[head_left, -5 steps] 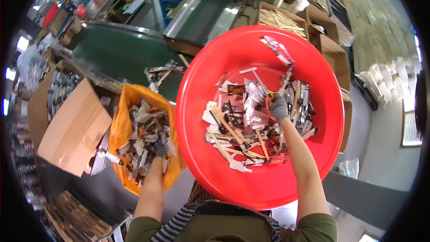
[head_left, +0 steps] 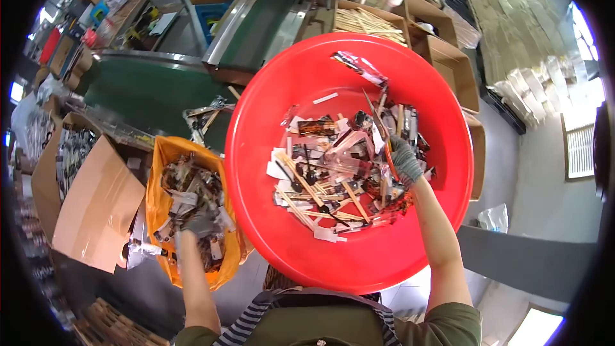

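Note:
My right hand (head_left: 405, 160), in a grey glove, is closed round the orange handles of a pair of scissors (head_left: 387, 147). The metal blades point up and away over a heap of packets and sticks. That heap lies in a big red tub (head_left: 352, 259) and mixes clear plastic packets (head_left: 346, 160), wooden sticks (head_left: 300, 176), black pieces and white paper. To the left, my left hand (head_left: 200, 224), also gloved, reaches into an orange bag (head_left: 157, 186) full of torn plastic and paper scraps (head_left: 189, 186). Its fingers are blurred and partly hidden among the scraps.
Left of the bag stands an open cardboard box (head_left: 99, 202) holding dark packets. A green conveyor belt (head_left: 154, 93) runs behind, with a few packets (head_left: 208, 118) at its edge. Boxes line the tub's far right, one full of wooden sticks (head_left: 370, 22).
The view has shifted a little. My left hand has moved left across the bag's scraps. In my right hand the scissors have turned, and their blades now point further up.

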`<move>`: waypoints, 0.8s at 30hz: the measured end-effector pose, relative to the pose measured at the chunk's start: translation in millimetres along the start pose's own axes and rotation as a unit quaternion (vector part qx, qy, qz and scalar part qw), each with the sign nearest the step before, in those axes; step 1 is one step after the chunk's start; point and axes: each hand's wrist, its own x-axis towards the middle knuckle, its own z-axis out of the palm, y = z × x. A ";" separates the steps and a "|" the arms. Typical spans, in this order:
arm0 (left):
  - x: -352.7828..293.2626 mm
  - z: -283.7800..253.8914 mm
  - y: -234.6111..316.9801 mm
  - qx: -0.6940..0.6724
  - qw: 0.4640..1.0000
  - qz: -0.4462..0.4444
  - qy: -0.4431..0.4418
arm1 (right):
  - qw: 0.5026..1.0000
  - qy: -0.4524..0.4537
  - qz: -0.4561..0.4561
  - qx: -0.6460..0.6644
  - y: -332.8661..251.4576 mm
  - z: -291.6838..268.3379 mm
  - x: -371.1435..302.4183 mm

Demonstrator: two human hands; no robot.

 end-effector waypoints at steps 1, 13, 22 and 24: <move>-26.2 -2.9 -23.1 -0.063 0.995 0.073 0.041 | 0.995 -0.004 0.007 0.099 -21.7 7.3 -10.1; -40.7 -47.8 34.3 0.094 0.948 -0.213 0.217 | 0.951 -0.119 0.024 0.285 -66.0 0.7 -75.1; -160.9 -39.8 118.0 -0.065 0.800 -0.098 0.588 | 0.900 -0.188 0.119 0.375 -75.4 -13.0 -98.6; -145.6 -30.3 188.7 -0.351 0.784 0.095 0.502 | 0.858 -0.184 0.155 0.453 -68.2 -0.1 -97.9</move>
